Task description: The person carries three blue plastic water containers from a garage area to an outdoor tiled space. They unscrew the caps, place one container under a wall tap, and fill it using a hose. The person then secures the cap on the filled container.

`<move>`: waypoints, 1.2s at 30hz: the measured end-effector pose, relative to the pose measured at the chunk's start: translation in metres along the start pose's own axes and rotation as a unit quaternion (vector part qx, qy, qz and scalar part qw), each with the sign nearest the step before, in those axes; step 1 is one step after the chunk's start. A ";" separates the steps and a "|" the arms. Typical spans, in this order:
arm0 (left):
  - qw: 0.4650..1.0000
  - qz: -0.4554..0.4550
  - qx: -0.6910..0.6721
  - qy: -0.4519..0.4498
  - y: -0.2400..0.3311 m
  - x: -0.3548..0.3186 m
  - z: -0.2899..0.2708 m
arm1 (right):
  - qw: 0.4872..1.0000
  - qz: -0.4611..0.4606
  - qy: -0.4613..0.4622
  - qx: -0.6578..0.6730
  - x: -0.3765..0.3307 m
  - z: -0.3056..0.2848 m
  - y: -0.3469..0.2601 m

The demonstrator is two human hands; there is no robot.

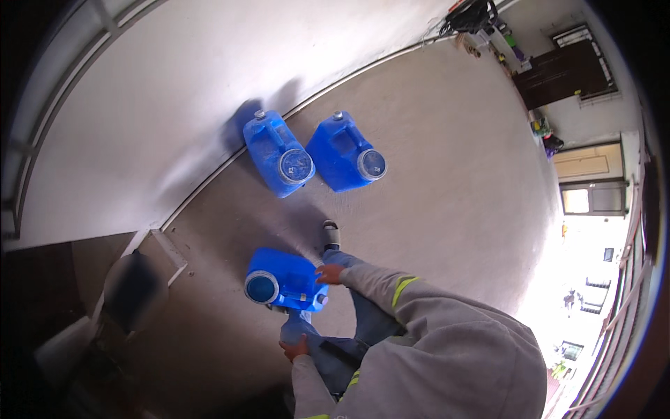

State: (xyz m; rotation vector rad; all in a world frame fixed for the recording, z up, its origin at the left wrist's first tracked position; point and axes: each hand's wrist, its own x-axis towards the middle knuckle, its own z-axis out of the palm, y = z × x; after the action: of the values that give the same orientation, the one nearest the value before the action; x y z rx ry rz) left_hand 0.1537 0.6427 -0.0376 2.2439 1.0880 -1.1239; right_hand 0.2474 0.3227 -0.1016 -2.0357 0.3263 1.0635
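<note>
A blue plastic water jug (pixel 289 270) stands on the floor in front of my bent legs. It has a wide round cap (pixel 262 287) on one side, a small cap (pixel 322 300) on the other and a handle between them. My right hand (pixel 329 274) lies against the jug's side, fingers partly extended. My left hand (pixel 295 348) rests on my jeans near the knee, its fingers apart and holding nothing. Two similar blue jugs, one by the wall (pixel 269 143) and another beside it (pixel 335 157), stand upright farther off.
A white wall (pixel 188 91) with a pipe along its base runs behind the two jugs. My sandalled foot (pixel 331 236) is beside the nearest jug. At left is a blurred dark object (pixel 132 290). Piled items (pixel 474 17) lie at the far end, near a dark door (pixel 564 73).
</note>
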 end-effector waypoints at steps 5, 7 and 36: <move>0.998 -0.015 0.003 -0.061 0.004 0.013 0.051 | 0.986 0.075 0.067 -0.132 -0.092 -0.103 0.102; 0.992 -0.051 -0.027 -0.112 0.007 0.010 0.070 | 0.970 0.215 0.111 0.023 -0.142 -0.115 0.136; 0.804 -0.030 -0.570 -0.167 0.213 0.037 0.100 | 0.814 0.543 0.206 0.003 -0.179 -0.164 0.205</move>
State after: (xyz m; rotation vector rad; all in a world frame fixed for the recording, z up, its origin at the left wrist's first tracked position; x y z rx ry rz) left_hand 0.2867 0.4654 -0.1246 1.0165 1.1998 -0.5440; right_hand 0.1203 0.0438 -0.0183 -2.0127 1.8774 1.1809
